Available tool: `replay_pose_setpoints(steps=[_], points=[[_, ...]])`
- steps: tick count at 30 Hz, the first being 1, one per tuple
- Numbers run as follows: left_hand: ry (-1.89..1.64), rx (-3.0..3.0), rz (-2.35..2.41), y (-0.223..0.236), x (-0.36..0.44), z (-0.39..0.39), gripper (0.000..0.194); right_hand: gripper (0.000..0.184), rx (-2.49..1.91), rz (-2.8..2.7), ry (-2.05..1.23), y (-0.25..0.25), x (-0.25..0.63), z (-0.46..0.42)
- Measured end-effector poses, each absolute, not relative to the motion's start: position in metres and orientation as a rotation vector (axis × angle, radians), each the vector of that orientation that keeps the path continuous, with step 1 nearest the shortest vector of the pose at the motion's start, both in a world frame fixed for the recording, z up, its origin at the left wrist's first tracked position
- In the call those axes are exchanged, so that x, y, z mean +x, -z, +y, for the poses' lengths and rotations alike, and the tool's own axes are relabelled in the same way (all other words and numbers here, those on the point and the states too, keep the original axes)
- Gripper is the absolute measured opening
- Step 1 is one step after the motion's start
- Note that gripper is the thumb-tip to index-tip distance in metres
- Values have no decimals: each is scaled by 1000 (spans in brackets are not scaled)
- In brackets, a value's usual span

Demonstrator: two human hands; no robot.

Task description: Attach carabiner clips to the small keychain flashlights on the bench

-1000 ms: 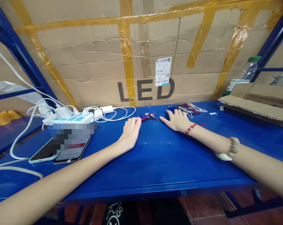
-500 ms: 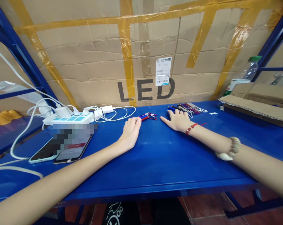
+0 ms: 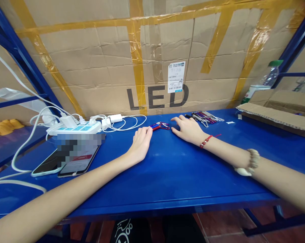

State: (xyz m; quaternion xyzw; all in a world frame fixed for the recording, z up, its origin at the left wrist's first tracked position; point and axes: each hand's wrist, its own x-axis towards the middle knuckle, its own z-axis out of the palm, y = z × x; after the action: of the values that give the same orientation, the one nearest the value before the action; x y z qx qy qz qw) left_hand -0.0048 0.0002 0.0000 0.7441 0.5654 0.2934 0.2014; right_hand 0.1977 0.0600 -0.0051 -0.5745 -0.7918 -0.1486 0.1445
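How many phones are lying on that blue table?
2. The pale phone lies leftmost, the dark-edged phone beside it, nearer the left hand. Both are in front of the power strip. Pixelation partly covers them; others may be hidden.

A tall, creased brown cardboard sheet (image 3: 104,67), crossed by shiny amber tape (image 3: 136,50) and printed with black LED letters (image 3: 150,97), stood behind the glossy blue metal desk (image 3: 167,175); blue metal posts (image 3: 293,48) flanked the sheet, and dark red floor tiles (image 3: 224,224) showed below

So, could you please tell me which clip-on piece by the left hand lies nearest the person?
The red clip-on piece; the blue clip-on piece lies behind it, nearer the cardboard.
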Motion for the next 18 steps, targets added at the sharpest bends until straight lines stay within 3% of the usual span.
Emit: replay_pose_setpoints(steps=[8, 15, 18], points=[[-835, 2056, 1580, -1, -4, 0, 41, 34, -1641, -2236, 492, -1, 193, 52], [-870, 2044, 1582, 1, -4, 1, 39, 51, -1951, -2159, 534, 7, 197, 57], [-851, 2041, 1582, 1, -4, 1, 40, 48, -1896, -2207, 484, 7, 197, 58]])
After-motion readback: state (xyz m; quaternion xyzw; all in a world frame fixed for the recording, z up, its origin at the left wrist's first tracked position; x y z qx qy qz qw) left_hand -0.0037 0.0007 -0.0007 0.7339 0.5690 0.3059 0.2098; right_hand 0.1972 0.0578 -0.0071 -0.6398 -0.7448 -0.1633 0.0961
